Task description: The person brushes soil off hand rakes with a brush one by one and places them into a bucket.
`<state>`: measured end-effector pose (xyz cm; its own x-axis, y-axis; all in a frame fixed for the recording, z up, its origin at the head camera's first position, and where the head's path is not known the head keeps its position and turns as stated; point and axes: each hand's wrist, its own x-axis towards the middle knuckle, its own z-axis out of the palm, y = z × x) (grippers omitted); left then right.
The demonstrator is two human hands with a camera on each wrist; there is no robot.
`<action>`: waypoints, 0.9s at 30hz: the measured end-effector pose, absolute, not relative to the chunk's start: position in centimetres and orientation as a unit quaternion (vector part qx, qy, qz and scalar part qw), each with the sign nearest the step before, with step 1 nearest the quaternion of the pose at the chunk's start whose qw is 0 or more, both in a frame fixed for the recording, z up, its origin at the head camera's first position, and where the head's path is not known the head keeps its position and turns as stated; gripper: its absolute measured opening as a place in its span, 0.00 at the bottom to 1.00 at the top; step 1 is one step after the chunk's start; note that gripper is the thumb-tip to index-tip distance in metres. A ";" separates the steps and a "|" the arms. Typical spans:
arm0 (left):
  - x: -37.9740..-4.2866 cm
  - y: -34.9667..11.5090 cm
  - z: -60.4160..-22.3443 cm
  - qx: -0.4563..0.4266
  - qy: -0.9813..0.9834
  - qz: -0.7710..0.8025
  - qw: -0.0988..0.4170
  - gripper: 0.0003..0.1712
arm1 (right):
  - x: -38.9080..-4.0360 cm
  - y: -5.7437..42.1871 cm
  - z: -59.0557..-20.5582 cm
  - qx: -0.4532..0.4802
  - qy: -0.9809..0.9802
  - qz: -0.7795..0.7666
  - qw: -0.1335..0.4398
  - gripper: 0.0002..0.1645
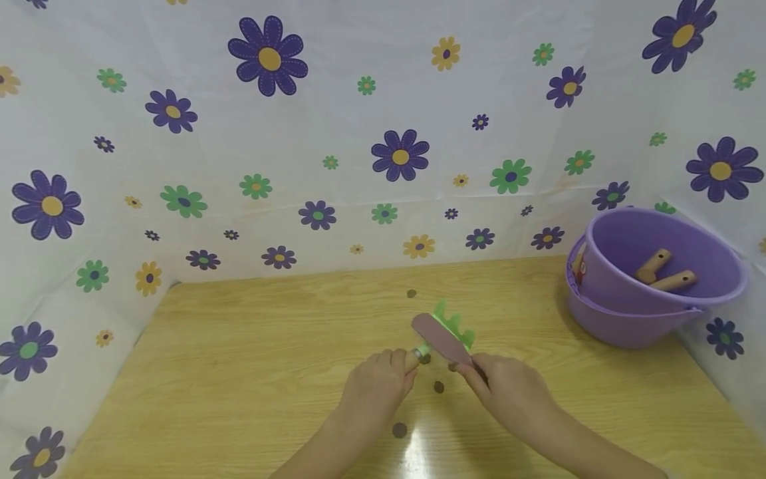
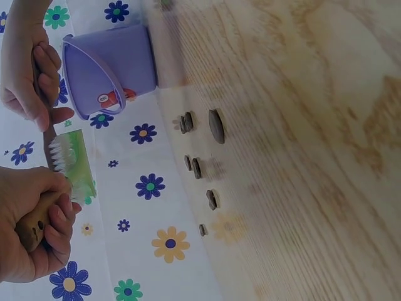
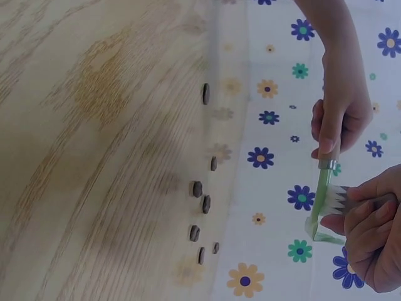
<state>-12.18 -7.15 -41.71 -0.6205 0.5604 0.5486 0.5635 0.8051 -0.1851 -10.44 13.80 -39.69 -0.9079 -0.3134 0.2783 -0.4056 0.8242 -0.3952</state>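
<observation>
My left hand (image 1: 377,382) grips the wooden handle of a small hand rake with a green head (image 2: 78,160). In my right hand (image 1: 514,389) is a brush with a flat brown back (image 1: 443,338) and pale bristles (image 3: 337,199). The brush's bristles lie against the rake's green head, and both are raised above the table. From above, the brush's back covers part of the rake, leaving several green tines (image 1: 457,326) showing beyond it. Below the hands, several small dark stones (image 1: 439,386) lie scattered on the wooden table.
A purple bucket (image 1: 622,322) stands on the table at the right, its handle hanging down in front. Wooden handles (image 1: 673,281) show inside it. A white cloth (image 1: 335,120) printed with flowers rises behind the table and along both sides.
</observation>
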 end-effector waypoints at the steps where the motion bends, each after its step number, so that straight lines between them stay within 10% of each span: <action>1: -12.2 -7.2 -41.7 -0.311 -0.900 -0.003 0.304 0.16 | -10.5 13.9 -39.7 0.184 -0.951 0.228 0.096 0.16; 14: -12.0 -7.2 -41.3 -0.303 -0.915 0.038 0.265 0.15 | -11.0 14.1 -40.0 0.165 -0.967 0.161 0.108 0.16; 27: -12.1 -7.2 -41.5 -0.298 -0.922 0.021 0.245 0.14 | -11.4 14.6 -42.1 0.261 -0.888 -0.018 0.378 0.41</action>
<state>-12.13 -7.19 -41.51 -0.7025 0.5595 0.4398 0.5391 0.8218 -0.1845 -11.41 14.60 -42.13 -0.5785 -0.4770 0.6616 -0.4493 0.8634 0.2296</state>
